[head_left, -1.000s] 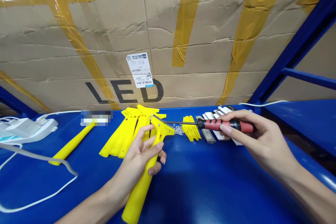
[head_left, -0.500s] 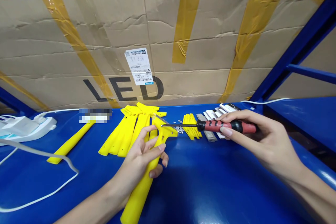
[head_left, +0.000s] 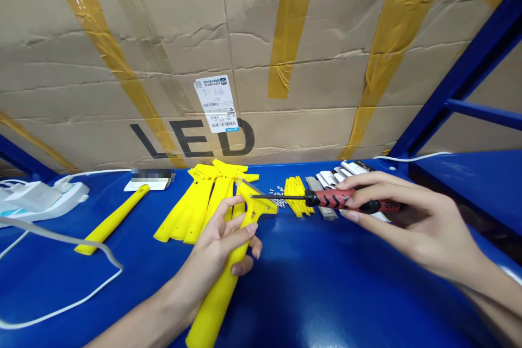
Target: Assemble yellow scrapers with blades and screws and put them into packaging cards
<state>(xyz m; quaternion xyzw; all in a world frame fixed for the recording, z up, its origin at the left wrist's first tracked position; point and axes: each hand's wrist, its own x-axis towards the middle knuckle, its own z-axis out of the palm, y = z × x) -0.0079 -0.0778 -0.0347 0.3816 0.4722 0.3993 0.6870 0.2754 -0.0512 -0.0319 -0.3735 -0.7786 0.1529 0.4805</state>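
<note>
My left hand (head_left: pixel 230 239) is closed around the neck of a yellow scraper (head_left: pixel 216 299), its head tilted up and a thin blade showing along the head's edge. In my right hand (head_left: pixel 411 217) is a screwdriver (head_left: pixel 332 198) with a red and black handle, held level by the fingertips. The screwdriver's tip touches the scraper head at a screw spot. Behind my left hand lies a pile of yellow scraper handles (head_left: pixel 183 206). Small screws and nuts (head_left: pixel 279 196) are scattered beyond the scraper head, beside a row of narrow yellow strips (head_left: pixel 297 196).
Grey metal blades (head_left: pixel 326 212) and white packets (head_left: pixel 338 174) lie at the right back. One more yellow handle (head_left: pixel 114 217) rests at left near a small box (head_left: pixel 153 180). A white power strip (head_left: pixel 44 201) and cable sit far left. A large cardboard box (head_left: pixel 244 54) stands behind.
The screwdriver has turned about its length, and my right fingers have shifted on its handle. The scraper and my left hand have stayed nearly in place.
</note>
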